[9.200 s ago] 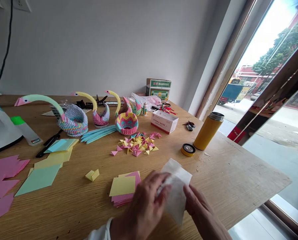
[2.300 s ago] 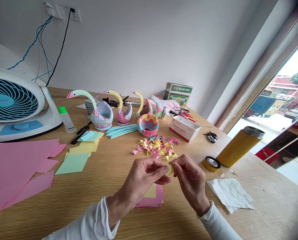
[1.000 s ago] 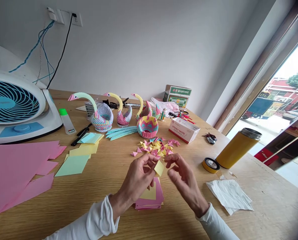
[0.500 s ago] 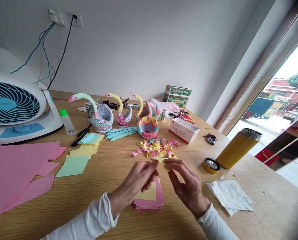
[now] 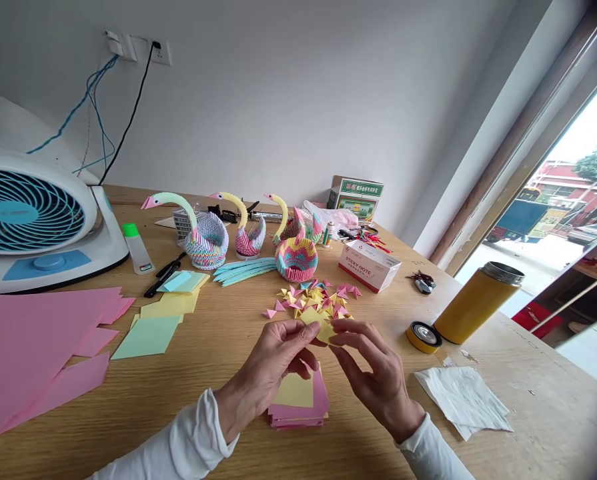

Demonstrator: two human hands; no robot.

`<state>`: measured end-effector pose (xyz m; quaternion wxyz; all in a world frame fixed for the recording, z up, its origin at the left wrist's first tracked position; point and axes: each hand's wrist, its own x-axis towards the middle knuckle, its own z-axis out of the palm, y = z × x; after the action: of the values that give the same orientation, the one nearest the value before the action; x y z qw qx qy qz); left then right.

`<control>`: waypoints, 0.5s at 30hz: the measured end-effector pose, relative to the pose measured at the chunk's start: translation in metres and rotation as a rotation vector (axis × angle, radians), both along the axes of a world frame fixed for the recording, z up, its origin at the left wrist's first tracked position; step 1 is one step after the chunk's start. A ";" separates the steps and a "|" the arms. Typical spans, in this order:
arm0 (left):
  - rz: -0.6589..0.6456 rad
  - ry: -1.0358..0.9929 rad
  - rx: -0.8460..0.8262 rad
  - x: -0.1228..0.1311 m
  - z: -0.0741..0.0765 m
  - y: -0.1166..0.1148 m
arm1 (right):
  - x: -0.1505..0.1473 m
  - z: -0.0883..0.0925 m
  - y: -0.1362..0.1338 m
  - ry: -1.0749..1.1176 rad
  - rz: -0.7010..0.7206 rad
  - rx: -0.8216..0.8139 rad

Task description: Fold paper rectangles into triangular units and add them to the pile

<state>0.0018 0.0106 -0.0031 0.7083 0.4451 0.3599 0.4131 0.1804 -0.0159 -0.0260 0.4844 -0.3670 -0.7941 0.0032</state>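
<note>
A small folded yellow paper piece is pinched between my left hand and my right hand, held just above the wooden table. Both hands are closed on it at the fingertips. Under my hands lies a stack of pink and yellow square sheets. Just beyond the hands is a pile of small pink and yellow folded triangles. Three modular paper swans stand further back.
A white and blue fan stands at the left, with large pink sheets and green and yellow squares in front. A sticky note box, yellow flask, its cap and a white tissue lie to the right.
The tissue that my hands held earlier now lies on the table at the right. My hands have taken up a yellow paper and keep turning and pinching it between the fingertips.
</note>
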 end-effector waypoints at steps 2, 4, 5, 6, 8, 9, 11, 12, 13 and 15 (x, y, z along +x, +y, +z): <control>-0.001 0.009 0.033 0.000 0.001 0.000 | -0.003 0.001 0.000 0.128 -0.001 -0.090; -0.009 0.010 0.053 0.000 0.002 -0.001 | -0.006 0.003 -0.001 0.262 0.017 -0.204; -0.016 0.011 0.063 0.000 0.002 -0.001 | -0.008 0.003 -0.001 0.328 0.028 -0.272; -0.022 0.015 0.076 0.000 0.003 -0.001 | -0.009 0.004 -0.001 0.394 0.045 -0.344; -0.030 0.033 0.108 0.000 0.003 -0.001 | -0.012 0.004 -0.001 0.526 0.095 -0.484; -0.035 0.043 0.125 0.000 0.003 -0.001 | -0.013 0.004 -0.001 0.584 0.124 -0.549; -0.045 0.063 0.156 0.000 0.003 -0.001 | -0.014 0.002 -0.001 0.682 0.164 -0.646; -0.047 0.073 0.165 0.000 0.003 -0.001 | -0.015 0.001 0.000 0.724 0.170 -0.675; -0.048 0.085 0.171 0.000 0.003 -0.001 | -0.016 0.000 0.000 0.760 0.173 -0.698; -0.043 0.110 0.179 0.000 0.002 -0.001 | -0.017 -0.001 0.001 0.828 0.183 -0.730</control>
<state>0.0016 0.0097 -0.0012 0.6536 0.5364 0.3500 0.4032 0.1631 -0.0152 -0.0266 0.5949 -0.4088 -0.5136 0.4638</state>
